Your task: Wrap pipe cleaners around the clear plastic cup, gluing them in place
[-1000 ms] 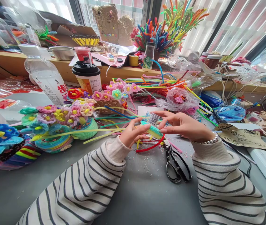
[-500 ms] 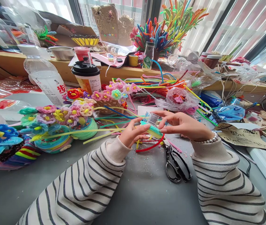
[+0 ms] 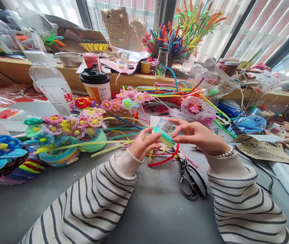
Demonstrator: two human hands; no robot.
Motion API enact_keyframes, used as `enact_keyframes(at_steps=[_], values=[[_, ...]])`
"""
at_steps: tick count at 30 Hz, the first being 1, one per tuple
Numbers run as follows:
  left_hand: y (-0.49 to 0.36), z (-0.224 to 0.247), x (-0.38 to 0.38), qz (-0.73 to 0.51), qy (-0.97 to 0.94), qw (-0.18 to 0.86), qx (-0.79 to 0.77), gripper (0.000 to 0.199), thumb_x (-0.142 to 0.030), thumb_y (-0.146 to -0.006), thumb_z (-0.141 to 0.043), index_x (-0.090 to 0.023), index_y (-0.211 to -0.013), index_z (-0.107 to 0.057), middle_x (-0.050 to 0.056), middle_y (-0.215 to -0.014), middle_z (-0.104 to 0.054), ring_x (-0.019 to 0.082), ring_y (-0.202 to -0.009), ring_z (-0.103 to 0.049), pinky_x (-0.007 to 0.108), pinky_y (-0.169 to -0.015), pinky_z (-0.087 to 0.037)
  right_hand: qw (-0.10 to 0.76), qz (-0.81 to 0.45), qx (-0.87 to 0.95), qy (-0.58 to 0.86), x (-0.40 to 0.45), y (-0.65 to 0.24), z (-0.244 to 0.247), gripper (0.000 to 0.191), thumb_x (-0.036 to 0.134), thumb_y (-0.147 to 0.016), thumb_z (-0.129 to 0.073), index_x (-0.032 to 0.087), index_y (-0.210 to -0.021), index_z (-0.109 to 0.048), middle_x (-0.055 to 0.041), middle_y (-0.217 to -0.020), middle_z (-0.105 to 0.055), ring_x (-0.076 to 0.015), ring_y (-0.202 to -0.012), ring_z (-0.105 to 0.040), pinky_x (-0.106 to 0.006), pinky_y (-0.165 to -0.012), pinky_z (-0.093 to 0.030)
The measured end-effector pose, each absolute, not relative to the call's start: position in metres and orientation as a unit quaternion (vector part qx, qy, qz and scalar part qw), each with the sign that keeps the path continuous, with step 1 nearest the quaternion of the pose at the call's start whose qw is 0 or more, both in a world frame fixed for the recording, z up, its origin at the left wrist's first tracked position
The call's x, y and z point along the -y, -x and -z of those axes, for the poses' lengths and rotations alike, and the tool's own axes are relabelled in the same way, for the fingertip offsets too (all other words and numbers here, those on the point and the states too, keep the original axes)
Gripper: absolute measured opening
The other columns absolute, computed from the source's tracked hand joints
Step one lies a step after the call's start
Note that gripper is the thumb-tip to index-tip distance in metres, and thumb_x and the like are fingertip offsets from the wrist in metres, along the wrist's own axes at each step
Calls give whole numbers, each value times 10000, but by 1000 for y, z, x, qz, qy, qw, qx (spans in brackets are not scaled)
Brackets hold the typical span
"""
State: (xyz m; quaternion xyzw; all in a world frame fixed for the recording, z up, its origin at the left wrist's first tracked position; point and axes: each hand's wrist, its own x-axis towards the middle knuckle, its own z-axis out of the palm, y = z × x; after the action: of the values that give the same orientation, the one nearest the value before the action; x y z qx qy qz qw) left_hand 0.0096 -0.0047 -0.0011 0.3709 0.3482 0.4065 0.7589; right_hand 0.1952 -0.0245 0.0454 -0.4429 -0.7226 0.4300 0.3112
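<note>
A small bundle (image 3: 165, 138) in turquoise and pale yellow, with a barcode label (image 3: 167, 126) behind it, is held between both hands over the grey table. My left hand (image 3: 144, 144) grips its left end between thumb and fingers. My right hand (image 3: 196, 135), with a beaded bracelet at the wrist, pinches its right end. A red pipe cleaner (image 3: 163, 162) curves below the bundle. Black-handled scissors (image 3: 193, 181) lie on the table just below my right hand. Long yellow pipe cleaners (image 3: 109, 148) stretch leftward beside my left hand.
Flower-covered pots (image 3: 56, 156) stand at the left, near a plastic bottle (image 3: 54, 84) and a lidded cup (image 3: 96, 86). Loose pipe cleaners (image 3: 159, 88) are heaped behind my hands. A sandpaper sheet (image 3: 266, 149) and a white power bank-like object (image 3: 288, 183) lie at the right.
The bundle has tilted a little between my fingers, showing more of its turquoise side. My right hand has shifted slightly to the left, and the camera view has moved slightly.
</note>
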Motion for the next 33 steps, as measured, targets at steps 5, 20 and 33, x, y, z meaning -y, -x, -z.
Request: enact_keyframes(at_steps=[5, 20, 33], values=[[-9, 3, 3, -437, -373, 745, -337, 587, -266, -517, -760, -145, -993, -437, 48, -892, -604, 128, -746, -602, 260, -702, -456, 372, -404, 707, 446, 24, -186, -39, 134, 353, -669, -669, 232, -725, -683, -26, -1312, -453, -210, -1257, -330, -364, -1026, -237], [-7, 1, 4, -457, -340, 755, -326, 591, -269, -595, -706, -140, -1092, -412, 139, -1094, -558, 231, -916, -605, 364, -809, -479, 427, -410, 667, 452, 22, -172, -26, 113, 325, -677, -668, 245, -754, -688, -20, -1320, -434, -209, -1256, -338, -349, -1027, -236], [-7, 1, 4, -448, -348, 751, -340, 593, -268, -620, -684, -143, -1128, -403, 142, -1096, -573, 219, -895, -614, 338, -761, -498, 421, -395, 674, 460, 22, -170, -24, 135, 345, -679, -662, 242, -762, -691, -22, -1322, -438, -213, -1263, -327, -346, -1027, -239]])
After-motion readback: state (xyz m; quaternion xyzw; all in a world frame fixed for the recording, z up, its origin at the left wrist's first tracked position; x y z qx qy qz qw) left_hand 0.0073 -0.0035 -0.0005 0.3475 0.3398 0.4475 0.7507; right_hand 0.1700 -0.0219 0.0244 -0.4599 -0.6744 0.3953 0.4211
